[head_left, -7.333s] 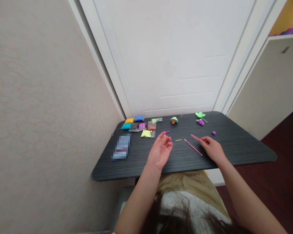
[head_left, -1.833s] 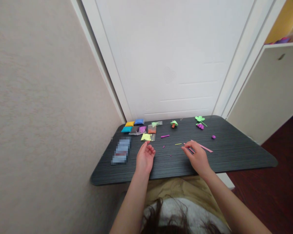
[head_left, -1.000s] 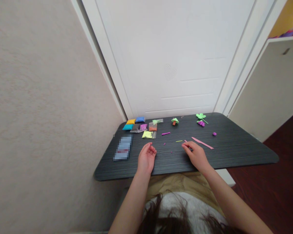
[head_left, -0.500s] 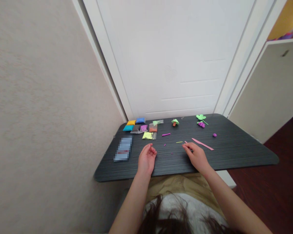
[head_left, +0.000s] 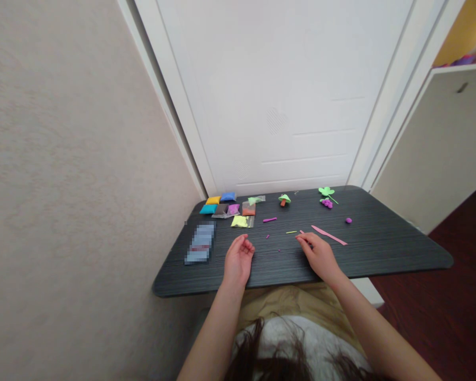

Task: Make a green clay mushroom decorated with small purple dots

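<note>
My left hand (head_left: 239,259) rests on the dark table (head_left: 269,272) with its palm turned inward. Its fingers are loosely curled and apart, with nothing seen in them. Thumb and fingertips of my right hand (head_left: 316,253) are pinched together; what they hold, if anything, is too small to make out. A small pink tip (head_left: 301,231) shows just beyond those fingers. Between the hands lie a thin yellow strip (head_left: 291,232), a short purple piece (head_left: 267,236) and a tiny purple bit (head_left: 278,250). Farther back is a purple clay stick (head_left: 269,219). Right of my right hand lies a pink plastic knife (head_left: 328,235).
Several clay packets, including a yellow one (head_left: 241,221), lie at the back left, behind a blurred blue item (head_left: 200,242). A clay mushroom (head_left: 284,199) stands at the back. Toward the right are a green clay flower (head_left: 326,191), a purple cluster (head_left: 327,203) and a purple ball (head_left: 348,220).
</note>
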Action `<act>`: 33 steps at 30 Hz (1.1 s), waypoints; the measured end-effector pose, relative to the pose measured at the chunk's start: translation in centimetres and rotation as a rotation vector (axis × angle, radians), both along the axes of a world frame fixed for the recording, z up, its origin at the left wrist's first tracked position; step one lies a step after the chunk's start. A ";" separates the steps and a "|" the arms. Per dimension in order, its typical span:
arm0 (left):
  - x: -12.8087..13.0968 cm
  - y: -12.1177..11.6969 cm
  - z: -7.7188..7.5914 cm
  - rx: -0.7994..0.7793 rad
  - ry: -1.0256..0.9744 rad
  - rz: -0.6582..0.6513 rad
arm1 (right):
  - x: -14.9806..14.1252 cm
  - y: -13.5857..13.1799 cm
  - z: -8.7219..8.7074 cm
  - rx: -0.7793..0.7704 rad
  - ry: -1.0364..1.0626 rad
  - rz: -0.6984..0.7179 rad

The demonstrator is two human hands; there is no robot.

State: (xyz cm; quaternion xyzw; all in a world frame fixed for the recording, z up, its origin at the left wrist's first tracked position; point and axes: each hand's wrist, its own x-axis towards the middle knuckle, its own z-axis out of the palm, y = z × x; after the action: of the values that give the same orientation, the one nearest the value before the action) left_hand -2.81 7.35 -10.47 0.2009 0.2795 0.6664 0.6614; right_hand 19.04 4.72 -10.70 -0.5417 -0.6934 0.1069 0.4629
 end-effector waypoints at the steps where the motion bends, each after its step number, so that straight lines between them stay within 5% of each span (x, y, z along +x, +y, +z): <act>1: 0.0 0.0 0.0 0.001 -0.001 0.000 | 0.0 0.0 0.0 -0.002 -0.001 0.002; 33: 0.0 0.2 -0.3 0.004 0.012 0.002 | 0.1 0.1 -0.3 -0.047 0.019 -0.026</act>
State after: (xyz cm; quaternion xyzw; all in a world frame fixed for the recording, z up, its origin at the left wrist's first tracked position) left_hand -2.85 7.57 -10.80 0.2060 0.2821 0.6665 0.6586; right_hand 19.12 4.83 -10.96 -0.5603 -0.6793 0.1222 0.4579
